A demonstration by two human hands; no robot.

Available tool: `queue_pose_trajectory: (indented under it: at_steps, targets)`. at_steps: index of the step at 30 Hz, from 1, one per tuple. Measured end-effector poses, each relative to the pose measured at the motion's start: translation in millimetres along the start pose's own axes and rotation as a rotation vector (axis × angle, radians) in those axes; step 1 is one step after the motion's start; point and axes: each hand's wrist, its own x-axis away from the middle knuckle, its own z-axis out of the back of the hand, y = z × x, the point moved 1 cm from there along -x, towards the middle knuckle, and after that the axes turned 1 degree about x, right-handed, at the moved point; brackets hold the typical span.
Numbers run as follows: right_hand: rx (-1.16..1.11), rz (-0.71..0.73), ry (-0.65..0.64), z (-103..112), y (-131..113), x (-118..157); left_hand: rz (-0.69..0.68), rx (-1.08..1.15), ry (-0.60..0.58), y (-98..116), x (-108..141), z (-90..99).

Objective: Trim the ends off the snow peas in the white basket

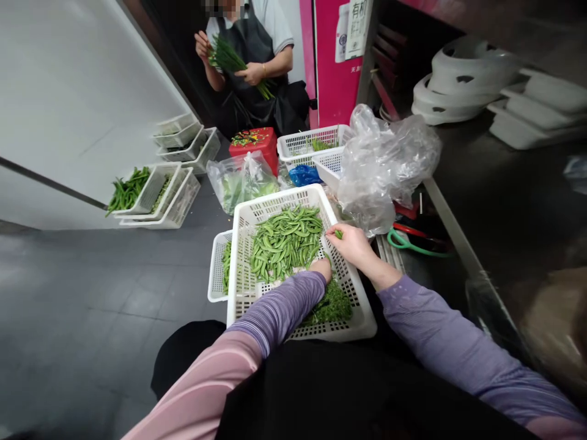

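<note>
Our right grip [351, 244] pinches one green pea pod [338, 234] between its fingertips, just above the white plastic basket [279, 198].

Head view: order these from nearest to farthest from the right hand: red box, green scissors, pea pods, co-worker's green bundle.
Right hand:
1. Pea pods: left, in white basket.
2. Green scissors: right of basket.
3. Red box: ahead, past basket.
4. Green bundle: farthest, in co-worker's hand.

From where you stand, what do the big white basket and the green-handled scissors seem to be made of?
The white basket looks like moulded plastic, matte, with even square holes and rounded corners. The green scissors handles look like glossy plastic, smooth curved loops; the blades are hidden.
</note>
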Motion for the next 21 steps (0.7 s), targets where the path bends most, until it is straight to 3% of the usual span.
queue_pose_trajectory:
  at_steps: [5,10,12,15,21]
  targets:
    - [0.177,0.039,-0.162,-6.3,5.2,-3.7,-0.061,-0.078,0.014,-4.1,1.0,6.1]
    - [0.394,0.191,-0.434,-17.8,11.9,3.5,-0.124,-0.030,0.050,-24.9,38.8,45.9]
    - [0.367,0.304,-0.509,-23.3,7.6,7.0,-0.171,0.099,0.038,-29.5,61.4,63.9]
    - [0.204,0.396,-0.541,-27.8,-1.5,11.6,-0.132,0.382,0.038,-29.1,91.9,81.8]
    - [-0.037,0.406,-0.384,-23.0,-11.5,22.8,-0.018,1.032,0.099,-19.2,119.9,84.7]
